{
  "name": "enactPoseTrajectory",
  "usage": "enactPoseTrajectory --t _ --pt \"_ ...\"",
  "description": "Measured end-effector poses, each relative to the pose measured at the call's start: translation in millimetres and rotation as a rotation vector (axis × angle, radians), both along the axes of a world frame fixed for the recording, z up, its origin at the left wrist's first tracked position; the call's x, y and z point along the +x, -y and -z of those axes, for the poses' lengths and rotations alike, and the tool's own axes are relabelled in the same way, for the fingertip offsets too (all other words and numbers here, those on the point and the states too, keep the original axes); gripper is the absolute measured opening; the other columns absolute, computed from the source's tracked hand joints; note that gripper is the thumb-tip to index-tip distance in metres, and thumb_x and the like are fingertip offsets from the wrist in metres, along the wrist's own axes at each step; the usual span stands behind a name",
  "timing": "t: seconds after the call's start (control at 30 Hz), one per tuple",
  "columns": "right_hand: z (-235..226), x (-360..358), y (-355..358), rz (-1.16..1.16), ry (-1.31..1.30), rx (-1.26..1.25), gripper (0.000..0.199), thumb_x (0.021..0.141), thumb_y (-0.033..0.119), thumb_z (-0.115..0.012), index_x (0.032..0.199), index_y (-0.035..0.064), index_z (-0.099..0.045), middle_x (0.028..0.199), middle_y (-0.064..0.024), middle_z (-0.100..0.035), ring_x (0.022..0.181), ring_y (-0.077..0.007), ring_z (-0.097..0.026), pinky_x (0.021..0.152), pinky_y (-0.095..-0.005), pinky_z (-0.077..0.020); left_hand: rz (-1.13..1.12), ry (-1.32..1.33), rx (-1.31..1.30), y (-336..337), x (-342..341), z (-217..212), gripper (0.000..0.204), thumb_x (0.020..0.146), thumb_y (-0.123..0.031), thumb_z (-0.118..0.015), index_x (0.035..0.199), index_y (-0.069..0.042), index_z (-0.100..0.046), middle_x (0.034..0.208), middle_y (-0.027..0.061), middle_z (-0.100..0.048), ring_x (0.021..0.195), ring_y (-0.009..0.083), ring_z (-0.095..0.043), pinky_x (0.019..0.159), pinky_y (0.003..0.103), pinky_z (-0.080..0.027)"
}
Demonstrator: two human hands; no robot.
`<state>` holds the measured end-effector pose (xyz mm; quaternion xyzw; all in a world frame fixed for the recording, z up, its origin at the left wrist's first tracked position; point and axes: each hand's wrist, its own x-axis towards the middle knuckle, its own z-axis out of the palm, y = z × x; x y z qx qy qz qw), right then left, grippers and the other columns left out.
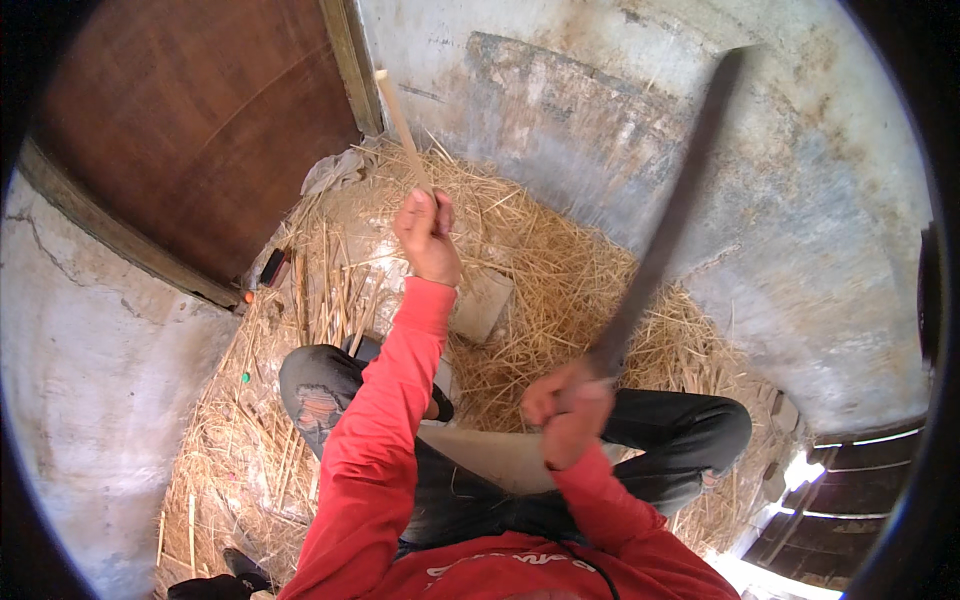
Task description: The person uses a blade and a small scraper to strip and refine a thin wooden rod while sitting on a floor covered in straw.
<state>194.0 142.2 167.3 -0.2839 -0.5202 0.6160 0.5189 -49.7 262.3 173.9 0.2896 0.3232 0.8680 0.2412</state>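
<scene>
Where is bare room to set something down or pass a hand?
The pale block looks mostly bare, bordered by straw and, in view, the left sleeve. Open space separates left hand and right hand. Straw crowds the area around it.

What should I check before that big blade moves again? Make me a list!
1. Stick held: ok. The left grip is closed around the thin stick near its lower end.
2. Blade held: ok. The right grip is closed at the lower end of the long dark blade.
3. Left grip away from the blade: ok. They are well apart.
4. Edge sharp and undamaged: cannot tell. The blade is blurred.
5. Gloves on: not ok. Both grips are bare.
6. Floor tidy: not ok. Loose straw lies all around.
</scene>
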Motion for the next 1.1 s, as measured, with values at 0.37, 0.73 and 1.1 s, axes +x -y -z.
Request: enactPoseTrajectory --t 0.37,0.73,1.1 --pt "12 -6 -18 -0.069 0.173 -0.547 0.046 0.100 0.049 -0.052 0.078 0.0083 -0.048 0.059 0.0006 -0.044 0.047 -0.0094 -0.043 0.044 -0.0276 -0.0372 0.077 0.050 0.076 5 -12 13 0.041 0.099 -0.040 -0.058 0.082 -0.003 -0.057 0.070 0.0027 -0.051 0.057 0.0103 -0.038 0.056 0.026 -0.031" --pt "93 -8 35 -0.070 0.429 -0.509 0.049 0.102 0.050 -0.046 0.076 0.0084 -0.049 0.055 0.0010 -0.043 0.042 -0.0100 -0.044 0.040 -0.0262 -0.0356 0.051 0.116 0.051 0 -9 17 0.046 0.099 -0.043 -0.057 0.079 -0.002 -0.058 0.063 0.0014 -0.045 0.056 0.0112 -0.036 0.055 0.027 -0.028" --pt "-46 -6 -15 0.047 -0.168 -0.040 0.054 0.100 0.056 -0.042 0.079 0.0067 -0.045 0.056 -0.0016 -0.040 0.044 -0.0150 -0.042 0.043 -0.0291 -0.0353 -0.032 0.167 0.079 3 -8 12 0.048 0.100 -0.043 -0.054 0.075 -0.002 -0.055 0.063 0.0036 -0.046 0.055 0.0117 -0.038 0.053 0.027 -0.030"
